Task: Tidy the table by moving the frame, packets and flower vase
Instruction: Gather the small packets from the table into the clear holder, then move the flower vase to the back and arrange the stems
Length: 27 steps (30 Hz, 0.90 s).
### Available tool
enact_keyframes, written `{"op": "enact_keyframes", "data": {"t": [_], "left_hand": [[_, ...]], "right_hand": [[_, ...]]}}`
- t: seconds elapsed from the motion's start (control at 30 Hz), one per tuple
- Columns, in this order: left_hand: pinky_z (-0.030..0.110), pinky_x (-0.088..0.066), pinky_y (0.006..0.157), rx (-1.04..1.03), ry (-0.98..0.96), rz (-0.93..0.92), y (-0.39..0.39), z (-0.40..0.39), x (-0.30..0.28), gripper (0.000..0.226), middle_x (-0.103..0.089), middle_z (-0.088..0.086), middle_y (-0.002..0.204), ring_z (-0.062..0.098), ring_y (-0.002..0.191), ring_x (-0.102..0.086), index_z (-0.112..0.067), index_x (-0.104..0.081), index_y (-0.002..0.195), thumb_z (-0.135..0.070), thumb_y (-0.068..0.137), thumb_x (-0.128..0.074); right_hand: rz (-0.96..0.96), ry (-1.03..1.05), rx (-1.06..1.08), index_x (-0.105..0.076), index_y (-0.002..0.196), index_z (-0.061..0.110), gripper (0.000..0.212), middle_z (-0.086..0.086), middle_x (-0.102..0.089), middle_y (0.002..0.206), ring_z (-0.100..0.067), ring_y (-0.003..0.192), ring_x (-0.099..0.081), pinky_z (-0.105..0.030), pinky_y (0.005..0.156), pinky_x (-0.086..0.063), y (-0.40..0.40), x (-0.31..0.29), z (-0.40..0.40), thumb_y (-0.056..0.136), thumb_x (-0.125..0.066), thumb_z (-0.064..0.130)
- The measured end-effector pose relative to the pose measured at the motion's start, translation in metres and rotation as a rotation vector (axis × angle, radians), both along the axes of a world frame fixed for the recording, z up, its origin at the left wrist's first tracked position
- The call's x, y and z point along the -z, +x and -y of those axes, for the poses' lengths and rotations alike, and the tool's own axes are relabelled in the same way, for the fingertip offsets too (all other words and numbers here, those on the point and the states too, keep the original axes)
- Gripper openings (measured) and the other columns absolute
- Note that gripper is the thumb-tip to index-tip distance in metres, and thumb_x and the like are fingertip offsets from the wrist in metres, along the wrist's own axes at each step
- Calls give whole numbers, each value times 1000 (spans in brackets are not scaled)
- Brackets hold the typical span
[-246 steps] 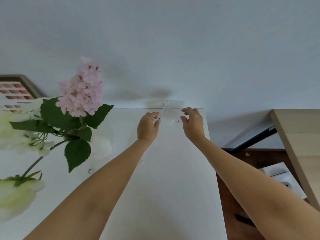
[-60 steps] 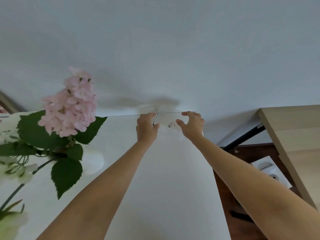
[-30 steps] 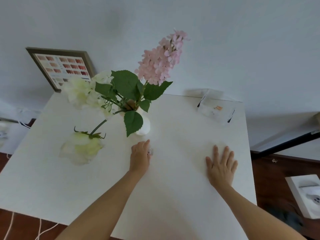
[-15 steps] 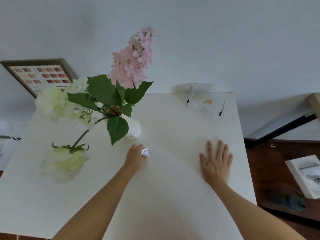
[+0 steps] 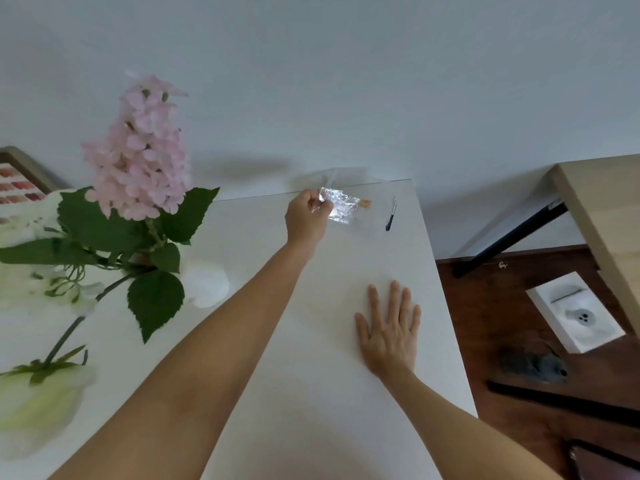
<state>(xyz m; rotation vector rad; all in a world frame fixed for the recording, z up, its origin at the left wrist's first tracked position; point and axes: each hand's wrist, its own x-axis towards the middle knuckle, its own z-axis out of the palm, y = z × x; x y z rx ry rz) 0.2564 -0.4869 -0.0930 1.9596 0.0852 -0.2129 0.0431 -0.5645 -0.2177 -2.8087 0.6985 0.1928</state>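
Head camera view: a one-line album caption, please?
Left hand carries a shiny packet to the table's far corner.

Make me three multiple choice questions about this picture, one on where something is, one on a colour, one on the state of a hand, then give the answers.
1. Where is the small clear packet?
A. Far right corner of the table
B. On the floor
C. Under the vase

2. What colour is the tall flower cluster?
A. Blue
B. Pink
C. Orange

3. What is the right hand doing?
A. Gripping the frame
B. Holding a stem
C. Lying flat on the table, empty

Answers: 1 A, the left hand pinches it by the far edge near the right corner. 2 B, its petals are pale pink. 3 C, its fingers are spread flat on the white top.
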Motion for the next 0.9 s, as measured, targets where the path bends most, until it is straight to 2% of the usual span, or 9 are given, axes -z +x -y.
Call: {"op": "enact_keyframes", "data": {"t": [0.13, 0.2, 0.23, 0.3, 0.37, 0.43, 0.67, 0.8, 0.9], "left_hand": [[25, -34, 60, -8, -30, 21, 19, 38, -4, 9, -47, -3, 63, 13, 58, -41, -13, -56, 73, -9, 79, -63], [27, -37, 62, 2, -15, 7, 22, 47, -1, 8, -49, -2, 64, 17, 63, -44, -11, -57, 74, -10, 79, -63], [29, -42, 69, 13, -2, -6, 23, 50, 1, 4, -56, 0, 71, 18, 70, -50, -9, -61, 80, -11, 80, -64], [34, -48, 92, 29, 28, -42, 24, 52, 5, 22, -68, 3, 99, 19, 96, -61, -9, -65, 102, -15, 81, -66], [42, -41, 106, 21, 63, -54, 21, 51, 6, 36, -64, 2, 123, 20, 121, -54, -14, -60, 117, -19, 82, -67], [44, -36, 110, 9, 104, -35, 16, 45, 7, 42, -59, 1, 131, 23, 128, -46, -15, -55, 125, -21, 85, -65], [39, -38, 108, -85, 123, -6, -27, 0, 9, 40, -59, 5, 130, 25, 126, -48, -11, -54, 127, -21, 89, -60], [43, -38, 110, -122, 110, -36, -67, -38, 11, 38, -58, 6, 132, 24, 128, -47, -10, -53, 128, -17, 91, -57], [42, -41, 109, -174, 121, -71, -97, -71, 12, 36, -59, 6, 130, 23, 126, -49, -10, -53, 127, -17, 92, -56]], "right_hand": [[12, 12, -2, -5, 150, 33, 62, -11, -2, 160, -32, 147, 2, -51, 118, -2, 0, 0, 1, 94, -17, 57], [6, 7, -5, -3, 150, 32, 62, -11, -1, 160, -32, 147, 5, -51, 118, -2, 0, 1, 1, 94, -16, 57], [6, 8, -6, -2, 150, 32, 62, -11, 0, 160, -32, 147, 6, -51, 118, 0, -1, 1, 1, 94, -15, 57], [10, 17, -5, -2, 150, 32, 62, -11, 1, 160, -31, 146, 8, -51, 118, 1, 0, 1, 1, 94, -15, 57], [7, 17, -4, -1, 150, 32, 63, -11, 1, 160, -31, 146, 8, -51, 117, 1, 0, 2, 2, 94, -14, 57], [5, 13, -5, -1, 150, 32, 63, -12, 1, 160, -31, 146, 7, -51, 117, 1, 0, 3, 2, 94, -14, 57], [-12, -13, 1, -3, 150, 32, 63, -12, 0, 160, -33, 147, 1, -51, 118, -1, -1, 5, 2, 93, -10, 58], [-27, -10, -14, 7, 149, 33, 64, -10, 8, 160, -31, 146, 9, -50, 118, 3, -2, 6, 4, 91, -4, 60], [-28, 5, -10, 1, 150, 32, 65, -11, 4, 160, -32, 146, 7, -51, 118, 0, -1, 3, 3, 91, -8, 59]]}}
